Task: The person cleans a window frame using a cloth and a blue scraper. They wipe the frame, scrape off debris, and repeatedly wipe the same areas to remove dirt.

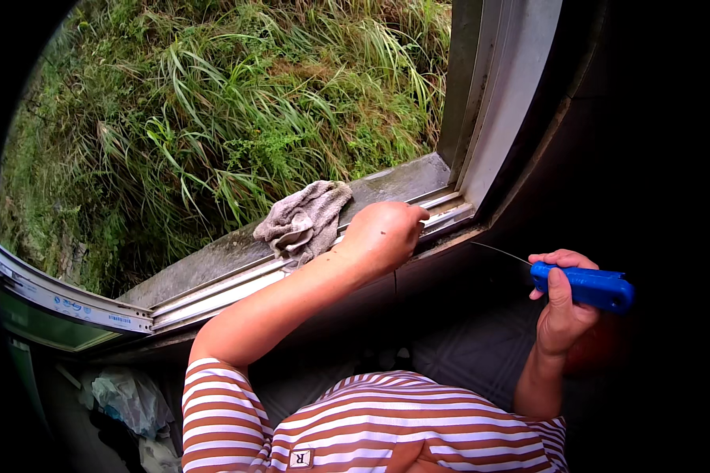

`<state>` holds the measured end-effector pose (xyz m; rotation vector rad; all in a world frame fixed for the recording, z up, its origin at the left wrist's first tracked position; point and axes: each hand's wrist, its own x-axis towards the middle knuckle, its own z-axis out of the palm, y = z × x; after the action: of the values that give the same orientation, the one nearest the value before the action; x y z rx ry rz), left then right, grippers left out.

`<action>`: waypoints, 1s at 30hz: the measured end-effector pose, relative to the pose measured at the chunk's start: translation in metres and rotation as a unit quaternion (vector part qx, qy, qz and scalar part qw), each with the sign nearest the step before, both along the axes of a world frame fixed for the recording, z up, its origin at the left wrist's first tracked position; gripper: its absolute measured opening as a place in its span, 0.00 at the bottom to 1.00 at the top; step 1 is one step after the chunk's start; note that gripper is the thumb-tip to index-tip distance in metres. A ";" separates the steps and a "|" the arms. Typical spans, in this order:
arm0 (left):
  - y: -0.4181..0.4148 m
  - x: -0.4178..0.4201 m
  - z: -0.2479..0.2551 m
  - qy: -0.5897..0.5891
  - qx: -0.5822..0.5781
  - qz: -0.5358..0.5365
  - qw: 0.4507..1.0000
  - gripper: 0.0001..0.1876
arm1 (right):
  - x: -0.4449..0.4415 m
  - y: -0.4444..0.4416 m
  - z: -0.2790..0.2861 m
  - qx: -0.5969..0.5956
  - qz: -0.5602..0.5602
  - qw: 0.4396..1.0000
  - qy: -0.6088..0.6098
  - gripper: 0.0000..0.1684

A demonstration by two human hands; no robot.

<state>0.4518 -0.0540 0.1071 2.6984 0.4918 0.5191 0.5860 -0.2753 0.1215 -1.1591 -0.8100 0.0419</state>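
Note:
My right hand grips the blue plastic handle of a thin-bladed tool, held to the right of the window. Its narrow metal blade is seen nearly edge-on and points left, towards the sill, so the exact kind of tool is unclear. Over the sliding window's metal track, near its right corner, is my left hand with the fingers curled down. Its fingertips are mostly hidden, and whether they hold anything does not show. Just left of that hand, a crumpled greyish cloth lies across the track and the outer ledge.
The concrete outer ledge runs along the track, with a grassy slope beyond it. An upright window frame bounds the right side. A sliding sash stands at left. Plastic bags lie low on the left.

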 end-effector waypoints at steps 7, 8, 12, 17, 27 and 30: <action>0.082 -0.108 0.024 0.117 0.142 0.191 0.964 0.24 | 0.015 -0.003 -0.008 -0.003 -0.009 1.000 0.014 0.09; 0.089 -0.118 0.022 0.180 0.098 0.212 0.955 0.29 | 0.015 -0.001 -0.008 -0.004 -0.007 1.000 0.017 0.09; 0.093 -0.130 0.002 0.123 -0.034 0.214 0.968 0.18 | 0.010 0.009 -0.008 -0.003 0.018 1.000 0.014 0.09; 0.098 -0.145 0.015 -0.108 -0.193 0.307 0.926 0.11 | 0.001 0.016 -0.005 0.000 0.040 0.999 -0.005 0.10; 0.071 -0.304 0.099 -0.462 -0.342 0.225 0.787 0.11 | -0.029 0.034 0.001 -0.024 0.061 0.998 -0.011 0.09; 0.049 -0.356 0.123 -0.489 -0.264 0.272 0.785 0.11 | -0.040 0.043 0.004 -0.028 0.082 0.996 -0.015 0.10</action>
<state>0.0957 -0.0048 0.2298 1.4133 0.8978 1.5303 0.5457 -0.2322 0.1253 -1.1456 -0.9344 0.1856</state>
